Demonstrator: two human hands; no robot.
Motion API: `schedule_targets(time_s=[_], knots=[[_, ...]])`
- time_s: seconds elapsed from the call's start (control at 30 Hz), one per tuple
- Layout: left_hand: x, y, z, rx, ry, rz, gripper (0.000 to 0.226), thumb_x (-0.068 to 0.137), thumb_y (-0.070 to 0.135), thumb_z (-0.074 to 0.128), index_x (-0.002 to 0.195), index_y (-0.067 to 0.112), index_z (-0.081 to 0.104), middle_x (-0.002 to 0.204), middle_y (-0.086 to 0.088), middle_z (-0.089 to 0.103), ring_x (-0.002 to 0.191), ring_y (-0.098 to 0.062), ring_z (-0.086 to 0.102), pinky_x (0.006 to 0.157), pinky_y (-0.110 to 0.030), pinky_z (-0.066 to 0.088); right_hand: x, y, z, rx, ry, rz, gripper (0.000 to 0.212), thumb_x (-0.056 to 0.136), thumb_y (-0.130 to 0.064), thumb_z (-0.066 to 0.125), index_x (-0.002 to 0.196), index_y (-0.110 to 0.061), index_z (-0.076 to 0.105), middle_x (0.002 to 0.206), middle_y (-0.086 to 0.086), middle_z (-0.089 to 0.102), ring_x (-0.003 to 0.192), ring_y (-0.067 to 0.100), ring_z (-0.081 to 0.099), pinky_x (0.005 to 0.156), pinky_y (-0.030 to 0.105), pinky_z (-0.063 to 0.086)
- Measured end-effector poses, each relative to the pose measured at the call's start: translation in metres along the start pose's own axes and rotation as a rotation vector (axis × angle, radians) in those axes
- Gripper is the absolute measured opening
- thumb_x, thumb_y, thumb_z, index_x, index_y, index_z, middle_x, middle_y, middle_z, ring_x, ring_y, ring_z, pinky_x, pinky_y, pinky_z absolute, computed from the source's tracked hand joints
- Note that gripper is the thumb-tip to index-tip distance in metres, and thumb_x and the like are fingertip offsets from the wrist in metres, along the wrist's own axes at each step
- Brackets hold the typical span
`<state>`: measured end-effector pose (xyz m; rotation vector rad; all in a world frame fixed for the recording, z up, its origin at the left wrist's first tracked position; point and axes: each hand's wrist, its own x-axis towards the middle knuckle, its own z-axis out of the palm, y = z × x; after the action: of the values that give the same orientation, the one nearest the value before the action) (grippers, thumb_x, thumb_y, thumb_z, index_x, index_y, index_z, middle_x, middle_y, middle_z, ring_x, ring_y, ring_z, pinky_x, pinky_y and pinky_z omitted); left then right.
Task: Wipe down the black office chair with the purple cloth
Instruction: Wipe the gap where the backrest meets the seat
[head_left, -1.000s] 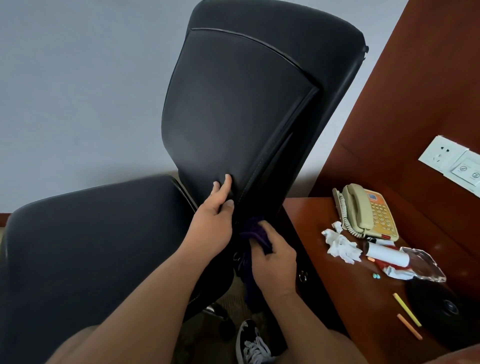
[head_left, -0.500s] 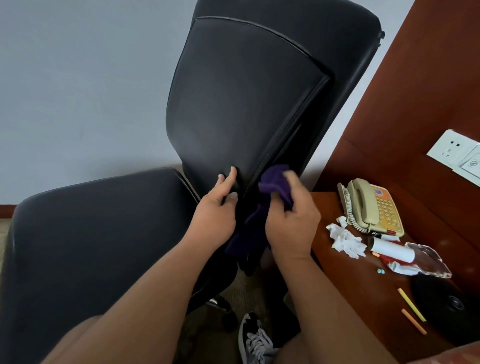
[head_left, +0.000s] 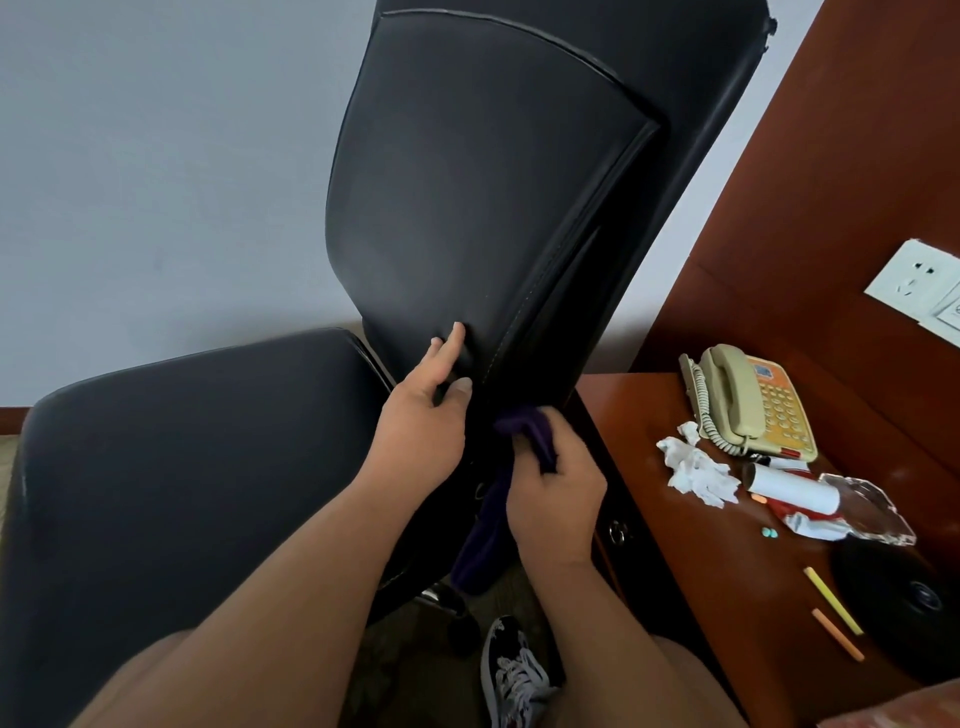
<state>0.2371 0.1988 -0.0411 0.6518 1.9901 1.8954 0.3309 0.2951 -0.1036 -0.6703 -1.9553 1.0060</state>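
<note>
While we are bracing the chair (head_left: 675, 130) with our left hand (head_left: 426, 415), our right hand (head_left: 556, 499) is bunching the cloth (head_left: 524, 434) against the foot of the backrest (head_left: 467, 182), at its right edge. The left hand is lying wide, fingers straight and flat on the lower pad, thumb spread beside them, gripping nothing that we can make out. The right hand is curling tight round the purple wad, and the loose tail of the cloth is hanging down below the wrist.

As we are judging it, the coming stroke is turning on one thing: the backrest is rising from our hands up and away, leaning toward the upper right, so its long axis is running straight out from the cloth. The right hand is sitting nearer that side edge, in the narrow gap between backrest and desk (head_left: 727, 561); the left is resting on the front face, just beside it. A wipe would be travelling up along the seam, with the desk crowding our knuckles.

The seat (head_left: 182, 467) is spreading out to our lower left, apart from the cloth, black, smooth and shiny. The desk is reddish wood, carrying a phone (head_left: 748, 405), a crumpled tissue (head_left: 696, 467) and a white roll (head_left: 789, 486). A panel (head_left: 857, 156) with a socket (head_left: 914, 280) is rising behind it, a grey wall (head_left: 156, 156) is standing behind the chair, and our shoe (head_left: 514, 675) is showing below the hands.
</note>
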Motion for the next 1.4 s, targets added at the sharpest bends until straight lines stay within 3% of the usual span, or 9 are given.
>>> schedule_targets(time_s=[0.2,0.37,0.53,0.7,0.77,0.93,1.07,1.23,1.4], knots=[[0.005,-0.005,-0.006,0.022,-0.009,0.019,0.056,0.104,0.015,0.054,0.146,0.05,0.042,0.16,0.017,0.032,0.139,0.005,0.035,0.071,0.008,0.035,0.029,-0.052,-0.001,0.204,0.203,-0.149,0.026,0.098,-0.016,0.064,0.101,-0.042,0.064,0.09,-0.019,0.067,0.089,0.005,0.065,0.078,0.015,0.048],[0.007,-0.008,-0.007,0.014,-0.011,0.028,0.051,0.105,0.019,0.054,0.143,0.052,0.046,0.161,0.017,0.031,0.141,0.009,0.029,0.086,0.007,0.027,0.007,-0.01,0.012,0.057,0.066,-0.238,0.029,0.095,-0.005,0.06,0.122,-0.013,0.068,0.098,0.0,0.067,0.091,0.009,0.063,0.084,0.024,0.05],[0.006,-0.007,-0.006,0.027,-0.018,0.02,0.05,0.105,0.02,0.052,0.144,0.051,0.045,0.16,0.019,0.031,0.142,0.01,0.026,0.086,0.01,0.025,-0.021,0.015,0.021,-0.08,-0.137,-0.195,0.039,0.093,-0.025,0.052,0.13,-0.024,0.065,0.105,-0.004,0.064,0.093,0.013,0.064,0.08,0.038,0.055],[0.005,-0.005,-0.005,0.029,-0.012,0.036,0.05,0.105,0.019,0.052,0.144,0.051,0.045,0.161,0.018,0.031,0.144,0.007,0.025,0.102,-0.003,0.023,-0.015,-0.008,0.015,0.109,-0.115,-0.096,0.029,0.095,-0.012,0.061,0.119,-0.026,0.068,0.107,-0.009,0.068,0.102,0.014,0.066,0.088,0.041,0.055],[0.006,-0.005,-0.005,0.021,-0.004,0.034,0.05,0.105,0.018,0.052,0.144,0.05,0.046,0.161,0.017,0.031,0.142,0.008,0.027,0.095,0.003,0.025,-0.003,-0.034,0.011,0.218,-0.064,-0.066,0.026,0.095,-0.008,0.064,0.108,-0.031,0.069,0.101,-0.012,0.07,0.1,0.012,0.067,0.09,0.036,0.054],[0.006,-0.006,-0.006,0.004,0.0,0.031,0.05,0.105,0.016,0.052,0.144,0.048,0.047,0.162,0.015,0.03,0.144,0.004,0.029,0.115,-0.015,0.023,0.024,-0.078,0.009,0.443,0.132,0.119,0.018,0.096,-0.019,0.065,0.113,-0.024,0.071,0.102,-0.013,0.072,0.098,-0.004,0.065,0.088,0.016,0.051],[0.006,-0.004,-0.007,0.002,-0.002,0.013,0.05,0.105,0.017,0.052,0.143,0.05,0.048,0.161,0.017,0.03,0.144,0.002,0.032,0.119,-0.022,0.026,0.007,-0.065,0.017,0.381,0.063,0.14,0.022,0.096,-0.02,0.065,0.118,-0.023,0.069,0.107,-0.013,0.071,0.103,-0.004,0.063,0.09,0.014,0.05],[0.003,-0.002,-0.006,0.023,-0.019,-0.001,0.051,0.107,0.019,0.049,0.144,0.053,0.042,0.16,0.023,0.027,0.128,0.021,0.031,0.078,0.009,0.03,-0.029,-0.022,0.019,0.225,-0.144,0.245,0.031,0.096,-0.015,0.066,0.122,-0.031,0.066,0.107,-0.021,0.069,0.104,-0.003,0.064,0.095,0.029,0.055],[0.003,-0.002,-0.006,0.003,-0.012,0.002,0.051,0.107,0.017,0.049,0.145,0.051,0.043,0.161,0.02,0.027,0.135,0.013,0.026,0.075,0.01,0.031,-0.025,-0.03,0.017,0.336,-0.145,0.266,0.02,0.098,-0.016,0.063,0.108,-0.031,0.071,0.089,-0.003,0.072,0.077,0.014,0.07,0.071,0.036,0.06]])
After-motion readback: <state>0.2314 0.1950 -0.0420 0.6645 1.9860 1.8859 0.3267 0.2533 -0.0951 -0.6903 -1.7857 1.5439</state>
